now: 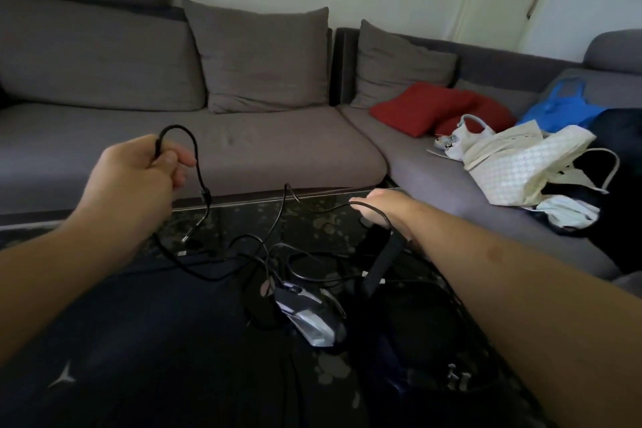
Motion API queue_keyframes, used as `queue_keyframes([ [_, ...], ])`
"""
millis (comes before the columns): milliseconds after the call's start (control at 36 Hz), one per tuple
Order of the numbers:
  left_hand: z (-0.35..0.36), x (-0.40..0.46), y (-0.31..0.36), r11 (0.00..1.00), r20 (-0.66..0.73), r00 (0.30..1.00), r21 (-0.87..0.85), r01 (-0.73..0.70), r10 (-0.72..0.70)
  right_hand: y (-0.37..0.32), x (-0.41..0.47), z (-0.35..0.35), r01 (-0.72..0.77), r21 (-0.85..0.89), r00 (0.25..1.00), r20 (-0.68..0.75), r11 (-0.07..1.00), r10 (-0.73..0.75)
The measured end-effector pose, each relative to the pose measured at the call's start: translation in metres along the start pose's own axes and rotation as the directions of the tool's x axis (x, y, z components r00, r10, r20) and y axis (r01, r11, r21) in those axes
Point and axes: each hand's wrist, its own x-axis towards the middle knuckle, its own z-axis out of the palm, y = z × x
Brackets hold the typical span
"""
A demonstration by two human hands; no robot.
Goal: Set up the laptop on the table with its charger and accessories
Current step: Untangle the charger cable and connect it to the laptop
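My left hand (139, 174) is raised above the dark table (330, 215) and grips a black cable (194, 156) that loops over my fingers and hangs down to the tabletop. My right hand (378, 208) grips a black headset (385, 254) by its headband near the table's far edge, and a thin cable crosses that hand. A silver and black mouse (309, 316) lies in the middle among tangled cables. The closed dark laptop (121, 340) with a star mark lies at the near left.
A grey corner sofa (278, 149) runs behind the table. On its right side lie red cushions (430, 108), white bags (521, 163) and a blue bag (562, 104). A dark pouch (417, 340) sits on the table under my right forearm.
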Motion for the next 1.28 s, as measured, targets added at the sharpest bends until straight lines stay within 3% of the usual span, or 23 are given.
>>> queue_keyframes([
  [139, -0.001, -0.002, 0.004, 0.999, 0.01, 1.0, -0.039, -0.007, 0.008, 0.002, -0.053, -0.05, 0.007, 0.263, 1.0, -0.015, 0.965, -0.003],
  [278, 0.002, -0.008, 0.02, 0.997, 0.01, 1.0, -0.072, -0.02, 0.02, 0.018, -0.085, -0.086, 0.152, 0.429, 0.988, -0.05, 0.89, -0.145],
  [389, 0.003, -0.013, 0.031, 0.997, 0.01, 0.999, -0.071, -0.039, 0.039, 0.028, -0.097, -0.095, 0.21, 0.58, 0.974, -0.05, 0.787, -0.223],
  [500, 0.001, -0.014, 0.036, 0.994, 0.0, 0.998, -0.097, -0.056, 0.056, 0.033, -0.096, -0.085, 0.186, 0.656, 0.98, -0.076, 0.732, -0.181],
  [556, -0.001, -0.014, 0.037, 0.994, -0.01, 0.998, -0.085, -0.068, 0.068, 0.035, -0.091, -0.078, 0.192, 0.623, 0.981, -0.128, 0.758, -0.143],
  [694, -0.004, -0.012, 0.035, 0.995, -0.005, 0.998, -0.068, -0.069, 0.069, 0.036, -0.078, -0.056, 0.28, 0.274, 0.956, -0.169, 0.92, -0.24],
  [833, -0.004, -0.01, 0.029, 0.996, 0.0, 0.999, -0.069, -0.05, 0.05, 0.041, -0.059, -0.032, 0.26, 0.27, 0.962, -0.158, 0.927, -0.224],
  [972, -0.004, -0.009, 0.022, 0.997, -0.007, 1.0, -0.069, -0.028, 0.028, 0.049, -0.039, -0.01, 0.171, 0.363, 0.977, -0.182, 0.916, -0.11],
  [1111, -0.003, -0.007, 0.015, 0.997, -0.01, 1.0, -0.076, 0.008, -0.009, 0.058, -0.038, -0.004, -0.057, 0.321, 0.982, -0.152, 0.946, 0.11],
  [1278, -0.003, -0.011, 0.016, 0.998, -0.012, 1.0, -0.068, -0.004, 0.003, 0.068, -0.04, -0.01, -0.178, 0.049, 0.95, -0.253, 0.983, 0.185],
])
